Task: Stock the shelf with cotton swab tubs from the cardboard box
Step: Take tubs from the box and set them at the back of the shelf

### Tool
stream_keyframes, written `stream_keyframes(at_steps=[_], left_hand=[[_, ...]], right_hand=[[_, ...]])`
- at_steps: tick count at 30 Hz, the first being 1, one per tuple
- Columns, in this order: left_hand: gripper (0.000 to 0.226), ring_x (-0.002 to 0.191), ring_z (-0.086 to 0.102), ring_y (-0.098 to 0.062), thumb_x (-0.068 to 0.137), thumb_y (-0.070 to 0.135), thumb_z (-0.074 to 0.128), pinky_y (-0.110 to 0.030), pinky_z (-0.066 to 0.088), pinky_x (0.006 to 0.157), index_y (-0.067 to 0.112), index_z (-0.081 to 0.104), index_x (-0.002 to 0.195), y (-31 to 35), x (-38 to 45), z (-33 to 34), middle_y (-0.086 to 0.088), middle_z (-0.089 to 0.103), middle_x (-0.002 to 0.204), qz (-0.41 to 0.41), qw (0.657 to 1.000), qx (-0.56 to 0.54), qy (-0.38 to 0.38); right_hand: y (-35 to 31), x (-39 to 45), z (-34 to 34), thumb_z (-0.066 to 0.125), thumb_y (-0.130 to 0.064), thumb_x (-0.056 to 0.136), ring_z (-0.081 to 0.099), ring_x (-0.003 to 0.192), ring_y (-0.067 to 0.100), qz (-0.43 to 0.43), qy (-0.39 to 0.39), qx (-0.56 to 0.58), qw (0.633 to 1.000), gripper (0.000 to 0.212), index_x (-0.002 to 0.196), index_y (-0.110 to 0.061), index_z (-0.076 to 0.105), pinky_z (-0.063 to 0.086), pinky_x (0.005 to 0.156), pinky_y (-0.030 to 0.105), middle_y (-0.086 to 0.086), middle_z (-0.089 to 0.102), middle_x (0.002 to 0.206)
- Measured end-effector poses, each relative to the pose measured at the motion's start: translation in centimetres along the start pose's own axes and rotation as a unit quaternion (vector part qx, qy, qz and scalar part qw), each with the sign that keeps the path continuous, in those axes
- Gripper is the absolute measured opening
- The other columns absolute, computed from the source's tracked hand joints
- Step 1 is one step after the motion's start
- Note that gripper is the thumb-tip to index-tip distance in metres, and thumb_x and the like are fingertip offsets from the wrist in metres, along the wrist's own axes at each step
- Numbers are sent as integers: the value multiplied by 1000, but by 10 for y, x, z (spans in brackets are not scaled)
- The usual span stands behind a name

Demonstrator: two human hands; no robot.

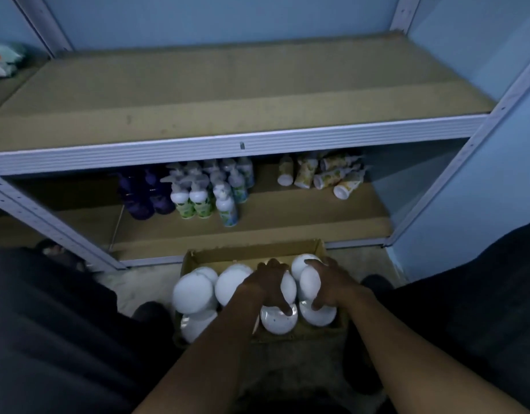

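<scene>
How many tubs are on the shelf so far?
None that I can see: the upper shelf shows no tubs. The left hand and right hand each grip a tub in the cardboard box. Several white tubs remain inside.

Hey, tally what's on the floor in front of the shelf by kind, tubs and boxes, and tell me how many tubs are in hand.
White tubs: 9 in view; more may be hidden under the hands
Cardboard box: 1
Total: 10
In hand: 2 of the tubs, with the left hand and the right hand each closing its grip on one.
</scene>
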State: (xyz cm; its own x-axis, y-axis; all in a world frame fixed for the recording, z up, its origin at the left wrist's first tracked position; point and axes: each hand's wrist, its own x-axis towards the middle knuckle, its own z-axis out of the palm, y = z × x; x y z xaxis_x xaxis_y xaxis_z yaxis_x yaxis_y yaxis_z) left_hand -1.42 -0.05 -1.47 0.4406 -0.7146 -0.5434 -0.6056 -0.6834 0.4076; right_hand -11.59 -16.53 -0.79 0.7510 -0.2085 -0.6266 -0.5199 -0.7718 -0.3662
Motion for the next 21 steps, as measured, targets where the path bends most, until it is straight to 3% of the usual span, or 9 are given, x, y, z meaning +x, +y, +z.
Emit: stream_keyframes(at_steps=[3,9,16,21], left_hand=[[91,117,48,-33,57,58,84,-46,41,99,26,44,132,-6,0,6,-8,44,130,12,999,30,18],[91,118,44,-32,56,52,83,-48,44,97,28,39,131,-5,3,11,-5,37,129,-1,997,64,36],[85,117,44,-34,63,52,80,-47,45,94,22,41,132,-4,6,13,-8,38,130,-2,995,93,46],[89,124,45,-32,62,49,83,-42,45,100,23,43,138,0,5,-3,-7,41,138,3,997,61,44]], right_hand=[[3,-2,9,87,-27,72,25,143,36,1,25,-7,1000,114,157,-37,12,43,104,42,9,-1,163],[5,-3,20,86,-23,69,31,134,33,4,77,11,997,109,151,-47,18,48,96,45,2,7,156],[1,-3,18,83,-28,73,29,135,31,6,87,0,996,99,150,-44,24,45,99,42,3,13,155],[-6,-6,0,85,-30,69,31,136,31,-5,74,14,997,97,148,-45,30,44,103,41,4,16,154]])
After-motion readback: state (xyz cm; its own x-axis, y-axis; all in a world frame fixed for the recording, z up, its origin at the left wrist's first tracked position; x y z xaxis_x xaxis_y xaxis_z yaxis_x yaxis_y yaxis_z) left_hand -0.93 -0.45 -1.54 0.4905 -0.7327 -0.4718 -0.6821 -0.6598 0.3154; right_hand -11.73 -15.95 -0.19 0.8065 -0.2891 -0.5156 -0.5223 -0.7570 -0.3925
